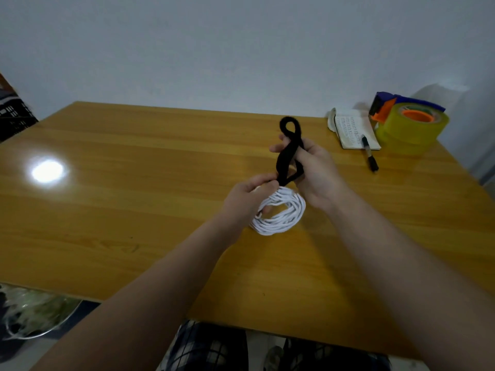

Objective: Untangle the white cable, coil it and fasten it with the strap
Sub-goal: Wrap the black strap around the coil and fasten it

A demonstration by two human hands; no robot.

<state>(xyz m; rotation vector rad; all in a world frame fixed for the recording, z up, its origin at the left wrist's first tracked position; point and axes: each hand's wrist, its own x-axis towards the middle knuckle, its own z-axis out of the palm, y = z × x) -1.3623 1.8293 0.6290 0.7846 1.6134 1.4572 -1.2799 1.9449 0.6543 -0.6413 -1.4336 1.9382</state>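
Over the middle of the table point(134, 210), the coiled cable point(281, 218) is gripped at its 12 o'clock edge by the left hand point(249, 199), whose fingers curl through the coil. At 1 o'clock from the coil, the right hand point(313, 170) curls its fingers round the black strap point(285, 153), which rises from the coil's top through that hand and ends in a loop above it. Toward 2 o'clock, near the table's far corner, lie a notebook point(353, 129), a pen point(369, 156) and a tape dispenser point(409, 121).

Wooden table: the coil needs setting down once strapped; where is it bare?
Bare: yellow wooden table left of the left hand, and along its near edge. Crowded: far right corner, white notebook, black pen, yellow tape roll.
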